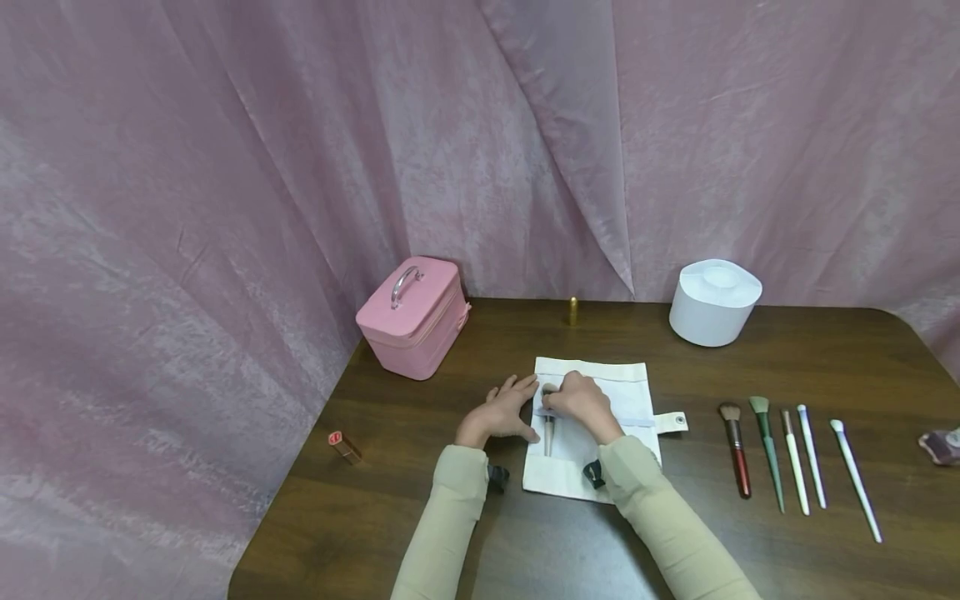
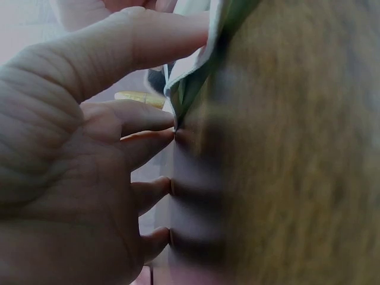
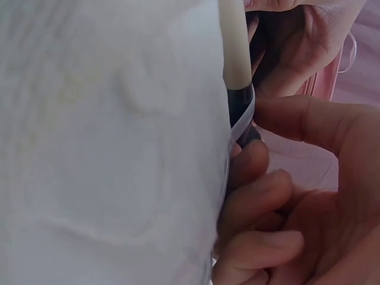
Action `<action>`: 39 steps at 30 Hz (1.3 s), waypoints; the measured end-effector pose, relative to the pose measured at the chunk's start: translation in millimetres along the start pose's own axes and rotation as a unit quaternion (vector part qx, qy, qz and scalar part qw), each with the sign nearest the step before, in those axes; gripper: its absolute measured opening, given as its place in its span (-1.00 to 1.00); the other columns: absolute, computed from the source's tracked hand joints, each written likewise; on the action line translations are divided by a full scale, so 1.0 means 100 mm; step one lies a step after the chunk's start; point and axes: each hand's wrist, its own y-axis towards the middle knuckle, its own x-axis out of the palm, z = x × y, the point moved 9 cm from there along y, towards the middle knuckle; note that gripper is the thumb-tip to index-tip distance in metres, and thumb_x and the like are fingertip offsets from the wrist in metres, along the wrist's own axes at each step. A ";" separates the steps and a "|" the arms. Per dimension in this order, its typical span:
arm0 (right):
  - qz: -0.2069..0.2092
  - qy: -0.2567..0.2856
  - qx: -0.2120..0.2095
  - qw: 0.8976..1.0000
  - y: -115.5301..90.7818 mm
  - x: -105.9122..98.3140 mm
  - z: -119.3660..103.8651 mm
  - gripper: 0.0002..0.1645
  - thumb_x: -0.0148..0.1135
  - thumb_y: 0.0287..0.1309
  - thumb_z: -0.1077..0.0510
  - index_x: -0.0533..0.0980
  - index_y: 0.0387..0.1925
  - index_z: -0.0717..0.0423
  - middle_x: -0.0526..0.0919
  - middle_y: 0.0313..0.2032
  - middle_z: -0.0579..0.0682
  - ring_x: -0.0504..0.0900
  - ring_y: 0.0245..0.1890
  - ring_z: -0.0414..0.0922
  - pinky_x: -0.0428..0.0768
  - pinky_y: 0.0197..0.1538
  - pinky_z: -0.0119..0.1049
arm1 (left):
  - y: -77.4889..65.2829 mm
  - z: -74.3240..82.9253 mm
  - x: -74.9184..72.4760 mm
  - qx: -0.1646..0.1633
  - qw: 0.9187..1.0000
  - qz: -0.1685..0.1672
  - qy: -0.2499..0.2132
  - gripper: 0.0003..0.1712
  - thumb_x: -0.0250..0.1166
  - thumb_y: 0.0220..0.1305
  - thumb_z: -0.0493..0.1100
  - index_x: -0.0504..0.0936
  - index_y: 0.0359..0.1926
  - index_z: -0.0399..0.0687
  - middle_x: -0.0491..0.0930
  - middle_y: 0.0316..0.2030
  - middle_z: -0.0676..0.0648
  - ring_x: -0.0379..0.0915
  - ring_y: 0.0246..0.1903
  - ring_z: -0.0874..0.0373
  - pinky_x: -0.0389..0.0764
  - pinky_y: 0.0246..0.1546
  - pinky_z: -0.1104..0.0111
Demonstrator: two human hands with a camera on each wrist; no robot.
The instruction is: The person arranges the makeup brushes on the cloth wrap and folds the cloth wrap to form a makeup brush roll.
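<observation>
Under the right hand (image 1: 587, 403), pinching the band (image 3: 242, 126), lies a brush (image 1: 549, 437); left hand (image 1: 501, 414), splayed, touches the white cloth (image 1: 551, 479).

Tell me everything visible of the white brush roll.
The white brush roll, apparently cloth, lies open on the table, with a folded strip along its near edge, a band across the middle and a snap strap jutting right. One brush runs under the band. The left hand touches its left edge; the right hand pinches the band.
</observation>
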 end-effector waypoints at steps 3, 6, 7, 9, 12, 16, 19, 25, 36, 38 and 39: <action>0.006 -0.003 -0.010 1.000 -0.02 -0.02 -0.02 -0.51 0.33 0.07 0.03 0.33 -0.81 0.01 0.27 -0.76 -0.11 0.28 -0.69 -0.15 0.23 -0.58 -0.28 | 0.00 -0.01 0.01 0.001 1.000 -0.001 0.005 0.11 0.56 0.12 -0.15 0.11 0.58 -0.14 -0.03 0.59 -0.01 -0.33 0.57 -0.07 -0.18 0.47 -0.11; 0.013 -0.004 -0.016 1.000 -0.05 -0.07 -0.05 -0.49 0.33 0.13 0.02 0.36 -0.82 0.01 0.26 -0.78 -0.13 0.26 -0.70 -0.17 0.21 -0.60 -0.29 | 0.01 -0.01 0.01 0.001 1.000 0.001 0.005 0.11 0.55 0.13 -0.15 0.12 0.58 -0.13 -0.04 0.59 0.00 -0.33 0.57 -0.07 -0.18 0.47 -0.11; 0.016 -0.003 -0.019 1.000 -0.06 -0.08 -0.06 -0.49 0.33 0.14 0.02 0.37 -0.82 0.01 0.26 -0.78 -0.13 0.26 -0.70 -0.17 0.21 -0.60 -0.30 | 0.01 -0.01 0.01 0.001 1.000 0.002 0.004 0.11 0.56 0.13 -0.15 0.12 0.58 -0.13 -0.04 0.59 0.00 -0.33 0.57 -0.07 -0.18 0.47 -0.11; 0.021 0.006 -0.025 0.999 -0.08 -0.11 -0.06 -0.51 0.32 0.20 0.00 0.46 -0.77 0.06 0.31 -0.77 -0.12 0.28 -0.70 -0.17 0.22 -0.60 -0.30 | 0.01 -0.01 0.01 -0.001 1.000 0.002 0.001 0.10 0.56 0.13 -0.15 0.13 0.58 -0.12 -0.03 0.59 0.00 -0.33 0.57 -0.07 -0.18 0.47 -0.11; 0.032 0.018 -0.043 0.998 -0.10 -0.17 -0.05 -0.58 0.30 0.27 -0.02 0.60 -0.60 0.17 0.44 -0.70 -0.08 0.36 -0.66 -0.15 0.29 -0.57 -0.31 | 0.01 -0.02 0.01 -0.004 1.000 0.000 -0.001 0.10 0.56 0.12 -0.15 0.13 0.58 -0.11 -0.04 0.59 0.01 -0.33 0.57 -0.07 -0.18 0.47 -0.10; 0.060 0.028 -0.082 0.994 -0.11 -0.28 -0.02 -0.66 0.30 0.27 0.03 0.68 -0.38 0.26 0.62 -0.53 0.00 0.49 -0.54 -0.09 0.44 -0.47 -0.25 | 0.02 -0.01 0.01 -0.003 1.000 -0.003 0.003 0.11 0.56 0.12 -0.13 0.13 0.58 -0.10 -0.04 0.59 0.01 -0.34 0.57 -0.07 -0.18 0.47 -0.10; 0.078 0.031 -0.111 0.990 -0.14 -0.38 -0.03 -0.71 0.29 0.25 0.09 0.69 -0.35 0.27 0.67 -0.47 0.03 0.55 -0.47 -0.06 0.50 -0.37 -0.19 | 0.04 -0.01 0.01 -0.003 1.000 -0.005 0.006 0.11 0.55 0.12 -0.12 0.12 0.58 -0.10 -0.04 0.59 0.00 -0.34 0.57 -0.07 -0.18 0.47 -0.09; 0.100 0.051 -0.129 0.985 -0.22 -0.56 0.04 -0.75 0.28 0.26 0.12 0.69 -0.32 0.27 0.70 -0.40 0.06 0.60 -0.35 -0.01 0.55 -0.20 -0.08 | 0.02 -0.06 0.05 -0.003 1.000 -0.011 0.010 0.12 0.55 0.15 -0.12 0.09 0.60 -0.06 -0.07 0.59 0.01 -0.36 0.57 -0.05 -0.19 0.48 -0.07; 0.116 0.060 -0.097 0.987 -0.33 -0.89 0.41 -0.73 0.23 0.27 0.15 0.68 -0.22 0.32 0.72 -0.23 0.19 0.63 -0.17 0.11 0.55 -0.05 0.04 | 0.02 -0.05 0.05 0.003 1.000 -0.011 -0.006 0.12 0.54 0.15 -0.14 0.08 0.60 -0.07 -0.07 0.59 -0.01 -0.37 0.57 -0.06 -0.21 0.48 -0.08; 0.120 0.059 -0.091 0.987 -0.35 -0.93 0.48 -0.73 0.24 0.26 0.16 0.68 -0.22 0.32 0.72 -0.23 0.20 0.64 -0.18 0.11 0.55 -0.07 0.03 | 0.02 -0.05 0.05 0.003 1.000 -0.010 -0.010 0.12 0.54 0.14 -0.15 0.08 0.60 -0.07 -0.06 0.59 -0.01 -0.38 0.57 -0.05 -0.22 0.48 -0.07; 0.120 0.059 -0.086 0.987 -0.36 -0.94 0.52 -0.74 0.24 0.26 0.16 0.67 -0.22 0.32 0.72 -0.23 0.20 0.63 -0.18 0.11 0.55 -0.08 0.02 | 0.02 -0.04 0.04 0.004 1.000 -0.009 -0.012 0.12 0.54 0.14 -0.15 0.08 0.60 -0.07 -0.06 0.59 -0.02 -0.38 0.57 -0.05 -0.23 0.48 -0.07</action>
